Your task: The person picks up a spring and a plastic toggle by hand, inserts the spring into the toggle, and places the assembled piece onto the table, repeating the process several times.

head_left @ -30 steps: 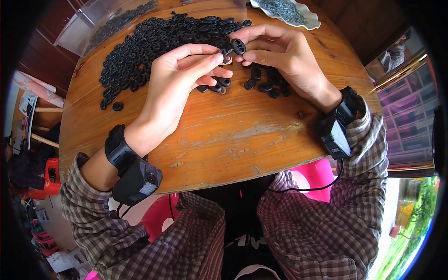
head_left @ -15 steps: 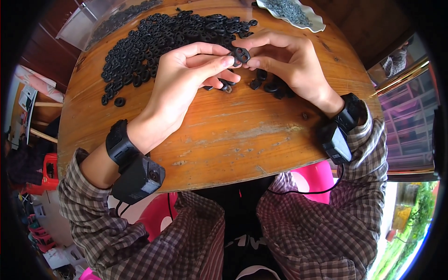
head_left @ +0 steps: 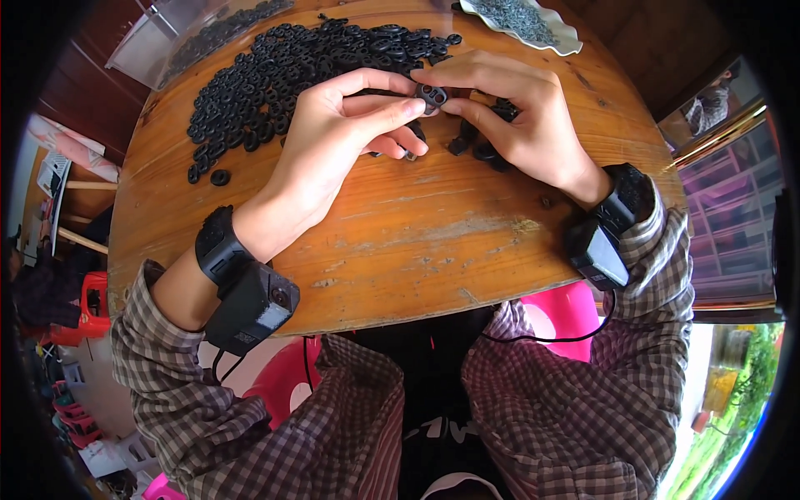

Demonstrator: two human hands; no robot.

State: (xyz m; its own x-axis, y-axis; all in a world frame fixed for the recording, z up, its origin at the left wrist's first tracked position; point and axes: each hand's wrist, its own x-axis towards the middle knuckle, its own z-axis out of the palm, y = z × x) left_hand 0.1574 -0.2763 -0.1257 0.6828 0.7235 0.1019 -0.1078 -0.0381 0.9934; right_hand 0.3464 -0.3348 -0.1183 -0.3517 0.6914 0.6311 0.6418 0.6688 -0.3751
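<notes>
Between my two hands, above the wooden table (head_left: 392, 242), is a small black oval plastic piece (head_left: 432, 97) with two round holes. My left hand (head_left: 342, 125) pinches its left side between thumb and forefinger, the other fingers curled below. On the opposite side, the thumb and forefinger of my right hand (head_left: 521, 112) grip it too. Beyond my left hand spreads a big pile of black oval pieces (head_left: 258, 92). A few more black parts (head_left: 458, 146) lie under my right hand, partly hidden by it.
At the far right of the table stands a scalloped white dish (head_left: 569, 42) holding many small grey metal bits. A clear plastic bin (head_left: 137, 54) sits at the far left. One loose black ring (head_left: 220, 177) lies nearer than the pile. Pink seating (head_left: 562, 321) shows under the table edge.
Both hands stay in nearly the same place, still gripping the black piece. The piece has tilted slightly between the fingers, and the whole view has shifted a little.
</notes>
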